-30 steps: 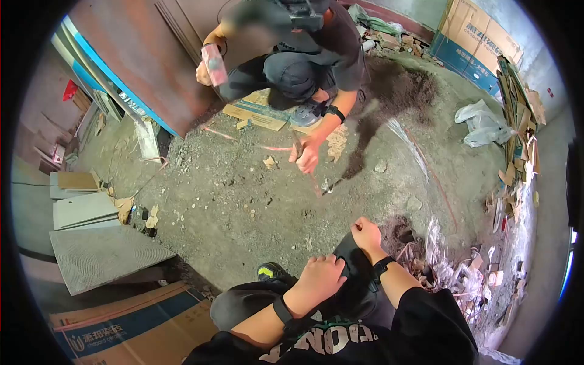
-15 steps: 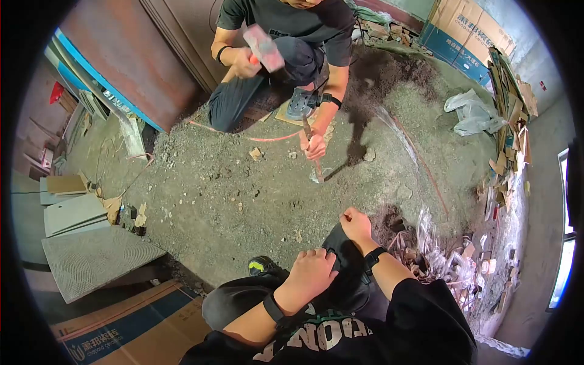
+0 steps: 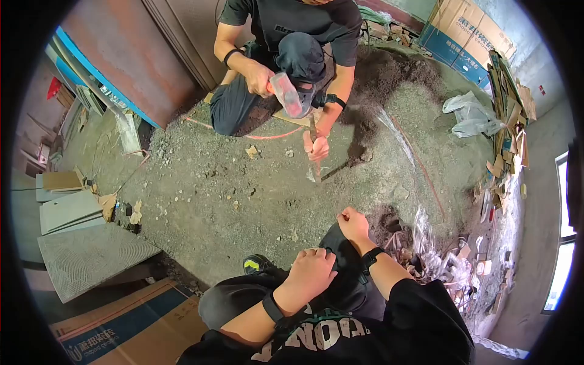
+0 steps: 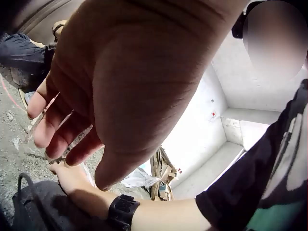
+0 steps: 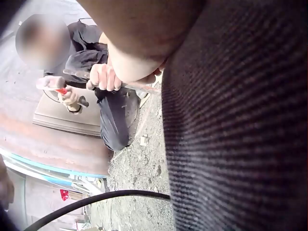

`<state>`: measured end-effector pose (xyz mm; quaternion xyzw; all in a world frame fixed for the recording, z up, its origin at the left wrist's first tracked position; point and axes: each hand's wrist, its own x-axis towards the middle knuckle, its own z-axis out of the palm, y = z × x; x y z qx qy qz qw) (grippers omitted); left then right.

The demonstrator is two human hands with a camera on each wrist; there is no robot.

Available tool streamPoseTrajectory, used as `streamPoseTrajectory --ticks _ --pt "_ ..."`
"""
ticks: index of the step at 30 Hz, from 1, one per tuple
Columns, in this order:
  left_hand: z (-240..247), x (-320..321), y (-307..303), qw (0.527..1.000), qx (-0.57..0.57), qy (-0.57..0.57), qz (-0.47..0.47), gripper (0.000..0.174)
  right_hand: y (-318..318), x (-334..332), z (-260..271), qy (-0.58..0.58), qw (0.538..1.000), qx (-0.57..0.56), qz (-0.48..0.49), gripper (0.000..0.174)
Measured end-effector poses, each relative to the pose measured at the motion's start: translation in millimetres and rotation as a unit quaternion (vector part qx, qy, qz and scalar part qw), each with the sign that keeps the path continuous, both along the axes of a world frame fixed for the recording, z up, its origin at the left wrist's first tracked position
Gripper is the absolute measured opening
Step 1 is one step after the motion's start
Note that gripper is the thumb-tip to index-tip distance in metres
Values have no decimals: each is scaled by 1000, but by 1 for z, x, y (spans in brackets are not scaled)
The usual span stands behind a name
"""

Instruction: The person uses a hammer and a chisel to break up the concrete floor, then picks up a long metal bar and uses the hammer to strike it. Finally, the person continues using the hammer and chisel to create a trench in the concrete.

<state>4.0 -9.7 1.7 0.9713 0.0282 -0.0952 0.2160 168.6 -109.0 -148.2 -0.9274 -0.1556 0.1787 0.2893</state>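
My left hand [image 3: 309, 274] hangs loosely over my dark-trousered legs, its fingers relaxed and holding nothing in the left wrist view. My right hand [image 3: 356, 230] rests on my right knee with loosely bent fingers and nothing in them. Across from me a person [image 3: 292, 36] crouches on the rough ground. That person's one hand grips a club hammer [image 3: 286, 95] with a worn, reddish head. Their other hand holds a chisel [image 3: 313, 126] nearly upright, its lower end at the ground. The hammer head is close above and left of the chisel's top.
Grey tiles [image 3: 97, 255] lean at the left, above a flattened carton [image 3: 134, 331]. Crumpled plastic and debris [image 3: 447, 264] lie to my right, near a white plastic bag [image 3: 471, 114] and stacked cardboard [image 3: 508, 109]. Dark loose soil [image 3: 395, 79] lies behind the chisel. A pink line [image 3: 267, 137] crosses the floor.
The other person's hammer has swung from their side, up and across, then down toward the chisel's top. The chisel has come upright. My hands stay on my legs while the head view shifts slightly.
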Motion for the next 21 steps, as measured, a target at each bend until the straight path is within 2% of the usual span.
streamPoseTrajectory --ticks 21 --pt "3 1 -1 1000 0 6 -5 29 -1 1 -1 10 1000 9 3 21"
